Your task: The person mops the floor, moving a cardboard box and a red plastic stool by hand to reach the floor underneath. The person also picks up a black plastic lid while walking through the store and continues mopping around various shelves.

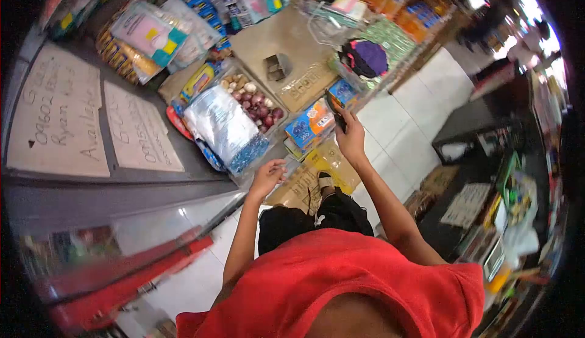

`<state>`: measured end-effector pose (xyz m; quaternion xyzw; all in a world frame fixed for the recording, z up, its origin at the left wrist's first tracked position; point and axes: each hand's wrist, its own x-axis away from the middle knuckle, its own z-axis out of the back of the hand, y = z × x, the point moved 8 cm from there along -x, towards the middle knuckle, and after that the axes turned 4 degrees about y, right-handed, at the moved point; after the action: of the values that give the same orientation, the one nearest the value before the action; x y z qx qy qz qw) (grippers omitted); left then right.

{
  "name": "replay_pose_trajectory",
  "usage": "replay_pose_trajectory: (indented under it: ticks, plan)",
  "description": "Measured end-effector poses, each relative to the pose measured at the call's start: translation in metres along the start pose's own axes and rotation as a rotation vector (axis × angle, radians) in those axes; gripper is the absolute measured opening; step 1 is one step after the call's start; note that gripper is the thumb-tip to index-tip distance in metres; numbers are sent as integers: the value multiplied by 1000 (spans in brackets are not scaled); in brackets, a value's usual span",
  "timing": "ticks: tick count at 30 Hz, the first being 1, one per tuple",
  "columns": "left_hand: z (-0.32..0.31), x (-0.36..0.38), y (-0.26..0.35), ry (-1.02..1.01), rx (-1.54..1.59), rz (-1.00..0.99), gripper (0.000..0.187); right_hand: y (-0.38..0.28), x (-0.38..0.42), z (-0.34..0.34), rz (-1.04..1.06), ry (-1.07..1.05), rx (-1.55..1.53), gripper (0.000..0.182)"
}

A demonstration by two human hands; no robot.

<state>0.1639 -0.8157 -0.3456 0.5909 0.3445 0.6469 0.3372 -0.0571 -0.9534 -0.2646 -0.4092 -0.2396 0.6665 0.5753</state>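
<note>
My right hand [350,132] reaches to the counter's near right edge, its fingers closed on a dark object [334,103] that is too small to identify. Just left of that hand lie blue and orange packets [311,122]. Lower and to the left, my left hand [268,177] hangs in the air with its fingers loosely curled and apart, holding nothing visible. Beside it sit a stack of clear plastic bags [222,124] and a bin of red onions [263,109] and garlic [239,85].
Cardboard [274,39] covers the counter, with a small metallic object [277,67] on it. Handwritten signs [58,115] are at the left. Orange drink bottles [417,21] stand at the back right. A black box [481,118] and goods line the right side. White tiles [420,103] form the floor.
</note>
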Motion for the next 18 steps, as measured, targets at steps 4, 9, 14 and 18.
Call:
replay_pose_trajectory:
  ticks: [4, 9, 14, 18]
  plan:
    - [-16, 2, 9, 140, -20, -117, 28, 16, -26, -82, 242, -223, 196, 46]
    - [-19, 22, 2, 307, 80, -111, 28, 42, 29, -185, 339, -810, 79, 37]
    - [12, 80, 2, 476, -18, -129, 28, 2, 142, -203, 15, -1454, -243, 29]
    - [42, 143, -35, 673, -39, -220, 27, -51, 230, -206, 163, -1806, -249, 23]
